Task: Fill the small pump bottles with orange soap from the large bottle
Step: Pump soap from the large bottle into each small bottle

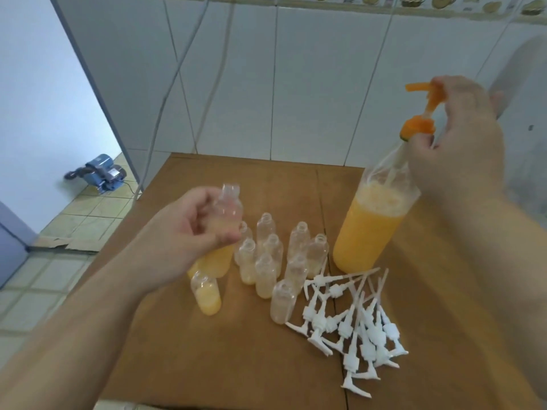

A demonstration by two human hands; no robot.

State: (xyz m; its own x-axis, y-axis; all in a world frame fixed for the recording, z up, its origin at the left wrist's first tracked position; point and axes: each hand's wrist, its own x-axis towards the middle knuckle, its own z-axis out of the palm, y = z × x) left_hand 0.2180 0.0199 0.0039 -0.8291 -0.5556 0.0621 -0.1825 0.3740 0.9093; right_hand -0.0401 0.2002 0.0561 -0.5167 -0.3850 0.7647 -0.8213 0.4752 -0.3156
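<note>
Large bottle point(367, 229) stands near table point(429, 291) right edge.

Left hand point(189, 232) is hiding the held bottle's point(228, 214) lower half. Right hand point(455, 149) is covering pump point(420, 113) neck at 2 o'clock, motion-blurred. Both forearms are running off the frame btm. Pump heap point(352, 327) is too tangled to count.

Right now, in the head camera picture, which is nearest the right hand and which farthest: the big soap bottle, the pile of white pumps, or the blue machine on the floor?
From the right hand:
1. The large bottle: just below the hand, whose fingers grip its orange pump top.
2. The white pump heads: lying in a pile on the table, nearer the camera.
3. The blue machine: on the floor, far left.
</note>
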